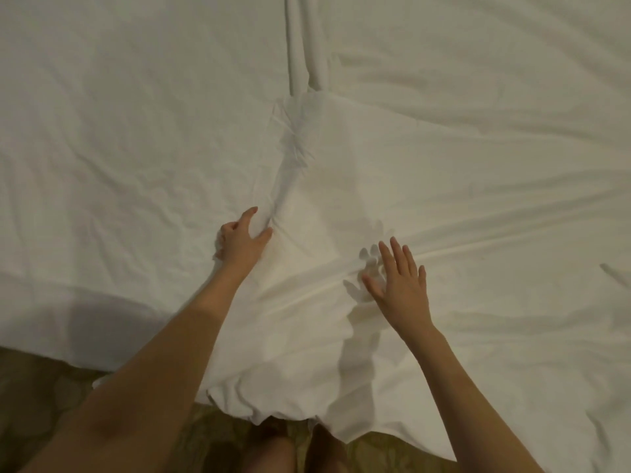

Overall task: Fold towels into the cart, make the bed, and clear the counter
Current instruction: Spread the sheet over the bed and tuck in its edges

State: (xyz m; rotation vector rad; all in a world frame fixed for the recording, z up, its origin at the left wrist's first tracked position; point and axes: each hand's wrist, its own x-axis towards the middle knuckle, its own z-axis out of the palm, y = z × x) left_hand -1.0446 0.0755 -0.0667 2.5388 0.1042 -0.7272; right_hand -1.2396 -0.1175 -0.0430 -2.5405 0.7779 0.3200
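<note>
A person making the bed grips a ridge of the white sheet with the left hand while the right hand lies flat and open, best sweeping outward to clear remaining creases.

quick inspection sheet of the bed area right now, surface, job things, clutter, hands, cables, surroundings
surface: bed covered in wrinkled white linen, its near edge running along the floor.
job's things: white sheet spread over the bed, bunched at the near edge; a raised fold runs up from the left hand; two rolled ridges of cloth lie at the top centre.
clutter: nothing seen.
grippers: left hand grips a gather of the sheet, fingers curled; right hand has straight spread fingers, over or on the sheet, contact unclear.
cables: nothing seen.
surroundings: patterned carpet below the bed edge; the person's legs at the bottom centre.
</note>
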